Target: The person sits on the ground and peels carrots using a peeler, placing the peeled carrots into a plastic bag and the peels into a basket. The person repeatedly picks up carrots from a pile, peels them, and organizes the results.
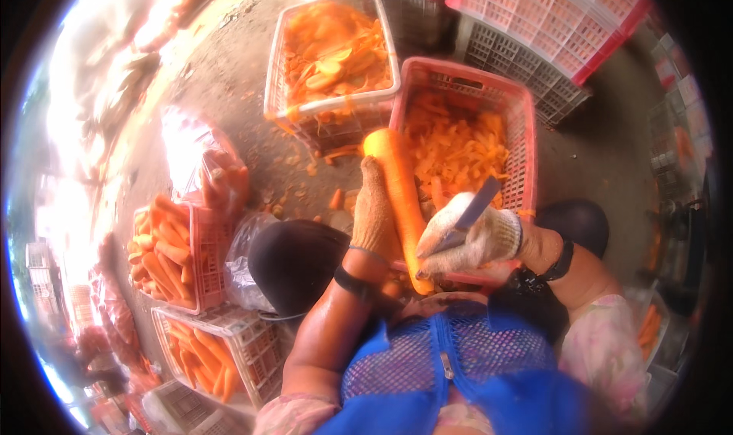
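Note:
A large peeled carrot [401, 194] lies lengthwise between my hands, its thick end away from me and its thin end near my chest. My left hand [373, 212], in a tan work glove, is closed around its left side. In a white knit glove, my right hand [469, 237] grips a flat, dark-bladed tool [480, 202], perhaps a peeler, with the fingertips by the carrot's lower part. Under both hands stands a red plastic crate [529, 149] holding a heap of orange carrot peelings [458, 154]. The tool's working edge is hidden.
A white crate [338, 104] full of peelings and carrot slices stands beyond the red one. At left, a pink crate [211, 257] and a white crate [249, 343] hold carrots. Stacked crates [550, 23] rise at upper right. Scraps litter the floor, and a clear plastic bag [246, 263] lies by my knee.

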Motion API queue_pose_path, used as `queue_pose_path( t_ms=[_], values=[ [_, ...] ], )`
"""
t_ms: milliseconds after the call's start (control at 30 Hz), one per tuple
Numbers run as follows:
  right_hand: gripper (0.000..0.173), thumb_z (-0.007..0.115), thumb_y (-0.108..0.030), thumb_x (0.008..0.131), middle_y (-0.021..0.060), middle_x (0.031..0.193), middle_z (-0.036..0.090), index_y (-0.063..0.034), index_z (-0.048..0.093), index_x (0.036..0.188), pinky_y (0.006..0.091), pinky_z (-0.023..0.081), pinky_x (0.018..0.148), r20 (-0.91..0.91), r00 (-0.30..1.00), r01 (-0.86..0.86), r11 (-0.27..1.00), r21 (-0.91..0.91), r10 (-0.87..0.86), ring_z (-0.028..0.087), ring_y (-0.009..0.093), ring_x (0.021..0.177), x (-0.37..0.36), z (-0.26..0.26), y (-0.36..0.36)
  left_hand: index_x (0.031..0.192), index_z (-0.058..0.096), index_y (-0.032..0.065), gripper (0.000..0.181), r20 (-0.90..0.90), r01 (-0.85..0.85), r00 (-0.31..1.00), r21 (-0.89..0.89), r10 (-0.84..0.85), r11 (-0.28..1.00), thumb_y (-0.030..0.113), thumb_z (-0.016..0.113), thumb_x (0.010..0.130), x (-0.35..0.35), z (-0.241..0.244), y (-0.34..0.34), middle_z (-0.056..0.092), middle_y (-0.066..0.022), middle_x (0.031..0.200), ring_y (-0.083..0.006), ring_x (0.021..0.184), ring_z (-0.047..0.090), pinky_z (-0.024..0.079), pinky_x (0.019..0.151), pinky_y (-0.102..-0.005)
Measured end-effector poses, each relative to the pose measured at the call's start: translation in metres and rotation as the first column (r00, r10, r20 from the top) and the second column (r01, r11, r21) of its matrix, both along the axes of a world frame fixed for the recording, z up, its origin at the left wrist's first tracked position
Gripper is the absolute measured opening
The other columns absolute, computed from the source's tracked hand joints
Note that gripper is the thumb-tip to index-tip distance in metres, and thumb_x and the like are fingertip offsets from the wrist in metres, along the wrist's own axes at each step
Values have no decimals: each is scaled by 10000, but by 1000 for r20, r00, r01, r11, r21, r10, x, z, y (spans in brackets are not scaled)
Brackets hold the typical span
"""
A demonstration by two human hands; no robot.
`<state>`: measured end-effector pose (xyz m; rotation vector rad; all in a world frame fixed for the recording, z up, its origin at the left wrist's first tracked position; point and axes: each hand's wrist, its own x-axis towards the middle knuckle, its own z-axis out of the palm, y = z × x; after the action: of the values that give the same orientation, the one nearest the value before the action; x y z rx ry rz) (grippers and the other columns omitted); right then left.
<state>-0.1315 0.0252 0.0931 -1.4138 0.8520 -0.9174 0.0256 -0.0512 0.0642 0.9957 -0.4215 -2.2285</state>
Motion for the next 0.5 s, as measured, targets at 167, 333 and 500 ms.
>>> queue_pose_path(
  t_ms=[167,333,500],
  values=[
    [156,730,-101,878,66,829,716,-6,681,992,261,570,596,-112,811,523,797,-303,-574,695,140,697,-95,-10,-90,1232,554,19,631,172,306,949,-298,-264,904,595,504,980,-3,-5,31,643,-75,887,-166,737,639,525,597,-303],
    [183,726,-176,890,77,795,724,-23,684,983,219,519,484,31,747,665,747,-6,-664,687,125,632,-85,2,-84,1201,585,15,736,141,244,966,-215,-217,946,693,473,937,11,6,24,678,-122,888,-219,667,670,554,576,-326],
    [216,774,-145,847,77,811,734,-4,690,987,214,504,520,-7,875,475,857,201,-483,681,96,652,-38,27,-30,1178,593,4,709,69,80,995,-193,-68,978,665,453,963,11,-1,-2,672,-149,898,-257,754,670,579,650,-372]
  ],
)
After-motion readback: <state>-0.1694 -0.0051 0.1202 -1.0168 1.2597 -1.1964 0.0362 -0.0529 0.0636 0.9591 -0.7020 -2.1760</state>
